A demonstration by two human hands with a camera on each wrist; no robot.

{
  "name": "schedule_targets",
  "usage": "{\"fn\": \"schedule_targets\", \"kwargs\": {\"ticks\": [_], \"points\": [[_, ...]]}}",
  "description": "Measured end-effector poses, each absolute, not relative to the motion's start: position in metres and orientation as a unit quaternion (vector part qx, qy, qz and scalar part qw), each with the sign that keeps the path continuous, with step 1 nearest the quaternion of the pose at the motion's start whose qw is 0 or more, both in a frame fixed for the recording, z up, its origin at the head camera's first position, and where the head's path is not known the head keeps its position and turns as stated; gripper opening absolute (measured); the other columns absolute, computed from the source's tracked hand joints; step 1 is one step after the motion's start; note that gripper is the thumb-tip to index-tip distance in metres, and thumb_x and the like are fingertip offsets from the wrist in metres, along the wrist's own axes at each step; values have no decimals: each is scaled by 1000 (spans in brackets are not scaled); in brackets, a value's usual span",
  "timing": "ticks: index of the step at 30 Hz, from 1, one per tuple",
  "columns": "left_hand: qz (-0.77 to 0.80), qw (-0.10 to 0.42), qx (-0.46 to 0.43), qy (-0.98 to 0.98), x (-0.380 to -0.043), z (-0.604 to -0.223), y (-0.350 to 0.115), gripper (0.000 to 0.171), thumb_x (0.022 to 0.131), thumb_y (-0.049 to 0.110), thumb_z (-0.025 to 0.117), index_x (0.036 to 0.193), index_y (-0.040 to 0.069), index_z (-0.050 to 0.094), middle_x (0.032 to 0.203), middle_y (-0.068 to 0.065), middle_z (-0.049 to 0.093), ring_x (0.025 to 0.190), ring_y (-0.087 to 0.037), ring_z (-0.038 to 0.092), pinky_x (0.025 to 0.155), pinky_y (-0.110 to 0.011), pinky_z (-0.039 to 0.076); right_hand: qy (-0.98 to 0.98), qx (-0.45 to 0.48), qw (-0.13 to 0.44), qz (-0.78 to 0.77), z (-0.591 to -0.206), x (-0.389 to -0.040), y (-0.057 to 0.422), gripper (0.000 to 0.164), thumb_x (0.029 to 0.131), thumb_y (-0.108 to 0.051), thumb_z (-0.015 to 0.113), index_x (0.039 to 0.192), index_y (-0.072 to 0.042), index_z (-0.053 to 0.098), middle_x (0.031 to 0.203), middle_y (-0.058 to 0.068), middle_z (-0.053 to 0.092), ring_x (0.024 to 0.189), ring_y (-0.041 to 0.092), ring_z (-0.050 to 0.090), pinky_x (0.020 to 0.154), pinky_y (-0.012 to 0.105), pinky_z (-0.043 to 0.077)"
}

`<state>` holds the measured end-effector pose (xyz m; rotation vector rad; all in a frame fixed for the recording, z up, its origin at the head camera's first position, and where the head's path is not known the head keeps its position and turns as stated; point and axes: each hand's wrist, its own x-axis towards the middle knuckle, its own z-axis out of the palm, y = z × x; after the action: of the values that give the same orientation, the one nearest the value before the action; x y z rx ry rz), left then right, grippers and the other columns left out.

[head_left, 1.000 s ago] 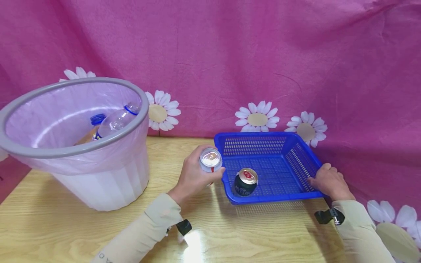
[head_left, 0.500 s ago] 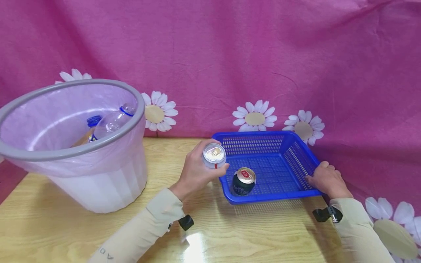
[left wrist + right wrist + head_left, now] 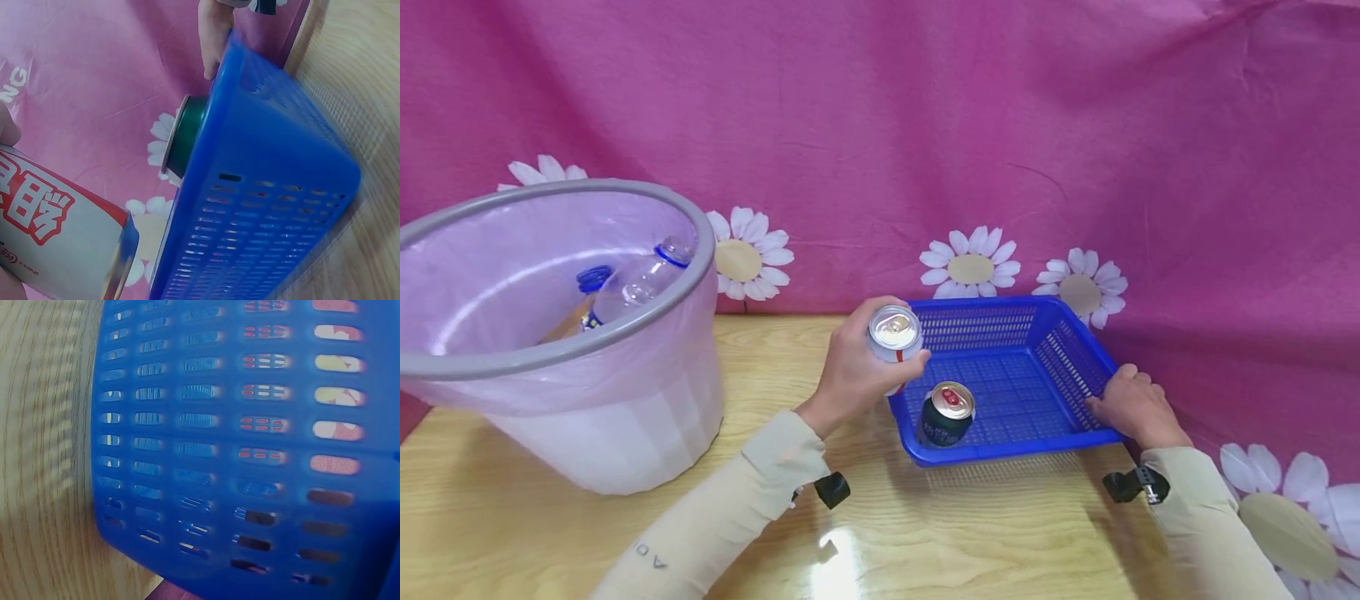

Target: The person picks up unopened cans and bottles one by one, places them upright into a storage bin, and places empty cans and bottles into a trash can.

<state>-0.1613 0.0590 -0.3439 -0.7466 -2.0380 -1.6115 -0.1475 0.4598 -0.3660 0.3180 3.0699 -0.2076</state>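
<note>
My left hand (image 3: 850, 371) grips a pale soda can (image 3: 895, 329) upright, over the left rim of a blue plastic basket (image 3: 1015, 375). Red characters and small Coca-Cola lettering show on that can (image 3: 56, 231) in the left wrist view. Inside the basket, at its near left corner, stands a dark green can (image 3: 947, 421) with a gold top and red tab. My right hand (image 3: 1138, 408) holds the basket's right rim. The right wrist view is filled by the slotted basket wall (image 3: 169, 437), and the right hand is out of that view.
A white bin (image 3: 632, 442) with a grey rim and clear liner stands at the left of the wooden table (image 3: 887, 533). It holds a clear plastic bottle (image 3: 640, 283) and a blue-capped item (image 3: 593, 279). A pink flowered cloth (image 3: 850, 150) hangs behind.
The left hand has lifted the pale can and brought it rightward to the basket's left rim. The right hand keeps its hold on the basket. The head view has turned slightly right.
</note>
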Motion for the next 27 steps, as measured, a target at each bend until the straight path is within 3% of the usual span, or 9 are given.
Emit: {"fn": "schedule_targets", "kwargs": {"ticks": [12, 27], "points": [[-590, 202, -253, -740, -170, -345, 71, 58, 74, 18, 88, 126, 12, 62, 109, -6, 73, 93, -17, 71, 79, -26, 61, 991, 114, 31, -67, -366, -150, 459, 68, 93, -28, 65, 117, 28, 33, 106, 48, 46, 97, 62, 51, 93, 72, 46], [-603, 178, -249, -737, -184, -349, 85, 60, 74, 18, 88, 127, 9, 61, 113, -10, 73, 98, -21, 72, 83, -28, 62, 992, 106, 24, -65, -368, -150, 462, 68, 93, -28, 64, 116, 28, 34, 106, 48, 47, 97, 63, 52, 91, 71, 46]]}}
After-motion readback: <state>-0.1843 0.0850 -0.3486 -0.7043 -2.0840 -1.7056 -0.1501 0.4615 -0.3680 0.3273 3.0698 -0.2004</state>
